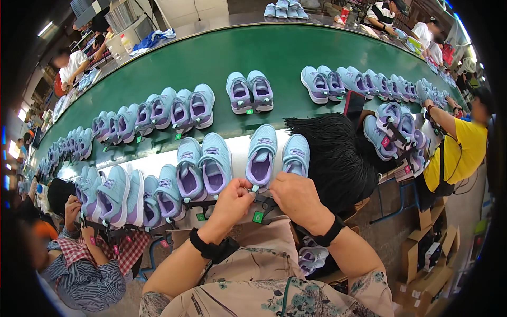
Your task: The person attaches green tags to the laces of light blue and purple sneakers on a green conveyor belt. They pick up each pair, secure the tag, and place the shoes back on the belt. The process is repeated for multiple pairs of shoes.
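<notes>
Black strands crowd beside your right hand, its grip unclear; your left hand pinches a blue sneaker by its heel tab.

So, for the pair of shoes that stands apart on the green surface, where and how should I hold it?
Probably grip the pair of shoes by both heel collars at once, coming from your near side. The heels and openings face you, the toes point away, and both shoes stand upright, close together.
</notes>
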The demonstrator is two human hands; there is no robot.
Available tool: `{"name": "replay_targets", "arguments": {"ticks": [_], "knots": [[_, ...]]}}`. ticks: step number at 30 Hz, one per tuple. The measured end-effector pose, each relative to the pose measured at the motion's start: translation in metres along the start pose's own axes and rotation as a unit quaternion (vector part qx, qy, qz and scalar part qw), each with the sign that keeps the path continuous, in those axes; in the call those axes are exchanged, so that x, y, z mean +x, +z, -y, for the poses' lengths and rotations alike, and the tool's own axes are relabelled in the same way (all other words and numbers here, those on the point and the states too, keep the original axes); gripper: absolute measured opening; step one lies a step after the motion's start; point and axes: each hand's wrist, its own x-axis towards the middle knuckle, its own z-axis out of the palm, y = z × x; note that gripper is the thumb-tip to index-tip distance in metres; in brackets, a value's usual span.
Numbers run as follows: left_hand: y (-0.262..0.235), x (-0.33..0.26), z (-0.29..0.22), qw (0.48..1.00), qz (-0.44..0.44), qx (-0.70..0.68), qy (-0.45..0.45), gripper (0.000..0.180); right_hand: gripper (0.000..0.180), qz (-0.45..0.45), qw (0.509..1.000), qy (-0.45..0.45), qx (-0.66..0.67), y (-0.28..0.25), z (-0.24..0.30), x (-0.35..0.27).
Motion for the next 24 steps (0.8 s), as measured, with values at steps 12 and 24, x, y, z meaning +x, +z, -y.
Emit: {"name": "replay_targets", "arguments": {"ticks": [12,24], "knots": [[0.000,0.002,-0.003,1.000,0.013,0.005,-0.011,0.022,0.006,0.018,0.999,-0.045,0.002,-0.007,-0.004,0.004],[0.004,0.004,-0.016,0.996,0.033,0.084,-0.030,0.023,0.011,-0.010,0.999,-0.026,0.034,0.004,-0.009,0.008]]}}
